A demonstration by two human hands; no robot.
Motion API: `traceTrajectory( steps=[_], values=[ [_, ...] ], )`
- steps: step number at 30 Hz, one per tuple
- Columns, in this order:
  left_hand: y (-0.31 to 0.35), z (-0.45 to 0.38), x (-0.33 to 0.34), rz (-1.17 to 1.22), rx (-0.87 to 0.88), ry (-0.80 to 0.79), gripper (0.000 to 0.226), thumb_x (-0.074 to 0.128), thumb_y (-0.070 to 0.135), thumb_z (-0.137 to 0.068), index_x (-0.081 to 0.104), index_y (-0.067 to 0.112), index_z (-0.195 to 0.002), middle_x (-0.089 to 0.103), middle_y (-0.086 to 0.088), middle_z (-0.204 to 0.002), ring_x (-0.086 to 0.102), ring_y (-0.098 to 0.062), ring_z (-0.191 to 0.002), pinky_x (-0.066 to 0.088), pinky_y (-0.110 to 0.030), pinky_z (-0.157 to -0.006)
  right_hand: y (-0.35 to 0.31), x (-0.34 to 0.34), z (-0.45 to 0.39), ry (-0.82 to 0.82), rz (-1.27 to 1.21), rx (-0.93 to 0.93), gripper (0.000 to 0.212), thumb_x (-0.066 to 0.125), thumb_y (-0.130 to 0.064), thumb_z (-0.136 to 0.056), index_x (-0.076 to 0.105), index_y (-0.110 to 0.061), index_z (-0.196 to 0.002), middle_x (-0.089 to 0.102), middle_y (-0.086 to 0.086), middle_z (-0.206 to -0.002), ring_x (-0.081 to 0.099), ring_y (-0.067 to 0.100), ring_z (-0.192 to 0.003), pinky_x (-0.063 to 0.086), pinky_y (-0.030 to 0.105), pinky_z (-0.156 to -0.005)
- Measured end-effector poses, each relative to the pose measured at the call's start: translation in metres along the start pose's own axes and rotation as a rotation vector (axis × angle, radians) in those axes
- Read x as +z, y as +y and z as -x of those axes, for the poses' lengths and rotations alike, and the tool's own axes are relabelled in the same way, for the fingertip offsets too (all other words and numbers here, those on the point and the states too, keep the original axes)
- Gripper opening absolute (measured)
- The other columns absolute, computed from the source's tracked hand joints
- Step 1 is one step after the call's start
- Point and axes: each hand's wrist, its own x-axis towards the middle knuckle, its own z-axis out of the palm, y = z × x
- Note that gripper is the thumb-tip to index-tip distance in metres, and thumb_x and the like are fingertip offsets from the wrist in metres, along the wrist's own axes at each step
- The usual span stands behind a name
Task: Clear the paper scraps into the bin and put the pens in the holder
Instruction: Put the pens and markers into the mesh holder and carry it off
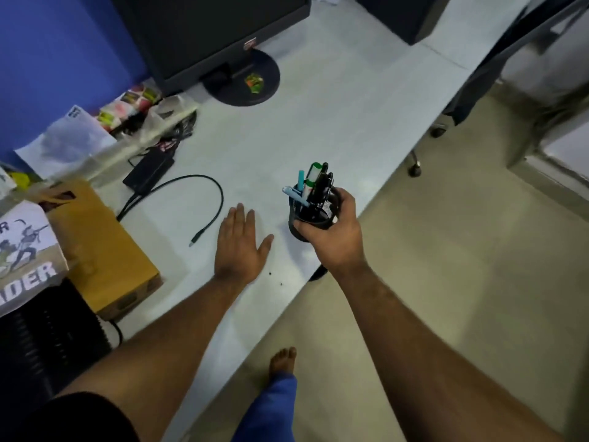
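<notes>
My right hand [334,234] is shut around a black mesh pen holder [306,218], held near the desk's front edge. Several pens and markers [314,183] stand in it, among them a green-capped marker and light blue pens. Flat on the white desk [287,129] lies my left hand [239,247], palm down with fingers spread, just left of the holder and holding nothing. Two tiny dark specks [275,279] lie on the desk close to my left wrist. No bin is in view.
A black monitor on a round base [242,78] stands at the back, with a small green wrapper [253,82] on the base. A black adapter and loose cable [204,215], a brown cardboard box [105,250], papers and packets crowd the left. Chair castors [414,167] stand right of the desk.
</notes>
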Motion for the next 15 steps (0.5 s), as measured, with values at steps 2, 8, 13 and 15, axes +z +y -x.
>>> traceTrajectory(
  steps=[2, 8, 13, 15],
  values=[
    [-0.001, 0.005, 0.009, -0.032, 0.031, 0.041, 0.072, 0.031, 0.053, -0.099, 0.028, 0.003, -0.151, 0.024, -0.021, -0.159, 0.019, -0.034, -0.149, 0.018, -0.045, -0.122, -0.004, 0.02, -0.018, -0.015, 0.017, -0.006, 0.076, 0.088, -0.022, -0.07, 0.044, -0.029, -0.132, 0.061, -0.03, -0.115, 0.059, -0.014, -0.105, 0.049, 0.013, -0.09],
    [-0.003, 0.003, 0.018, -0.044, 0.067, 0.196, 0.07, 0.047, 0.048, -0.098, 0.038, -0.002, -0.146, 0.034, -0.022, -0.154, 0.029, -0.035, -0.146, 0.031, -0.048, -0.116, -0.011, 0.073, -0.068, -0.031, 0.071, -0.051, 0.078, 0.088, -0.027, -0.071, 0.041, -0.029, -0.133, 0.061, -0.025, -0.118, 0.061, -0.01, -0.108, 0.048, 0.007, -0.089],
    [-0.004, 0.001, 0.018, 0.013, 0.028, 0.226, 0.071, 0.052, 0.048, -0.095, 0.043, -0.003, -0.143, 0.039, -0.021, -0.151, 0.034, -0.033, -0.144, 0.034, -0.046, -0.114, -0.005, 0.102, -0.082, -0.074, 0.083, -0.06, 0.076, 0.089, -0.031, -0.07, 0.042, -0.029, -0.13, 0.064, -0.014, -0.122, 0.064, 0.001, -0.111, 0.052, 0.019, -0.094],
    [-0.006, 0.0, 0.017, 0.012, 0.021, 0.217, 0.071, 0.051, 0.049, -0.095, 0.043, -0.002, -0.143, 0.04, -0.021, -0.151, 0.035, -0.033, -0.144, 0.034, -0.046, -0.115, -0.001, 0.107, -0.082, -0.077, 0.075, -0.045, 0.076, 0.088, -0.033, -0.071, 0.042, -0.028, -0.131, 0.064, -0.014, -0.123, 0.064, 0.002, -0.111, 0.052, 0.019, -0.093]
  ],
)
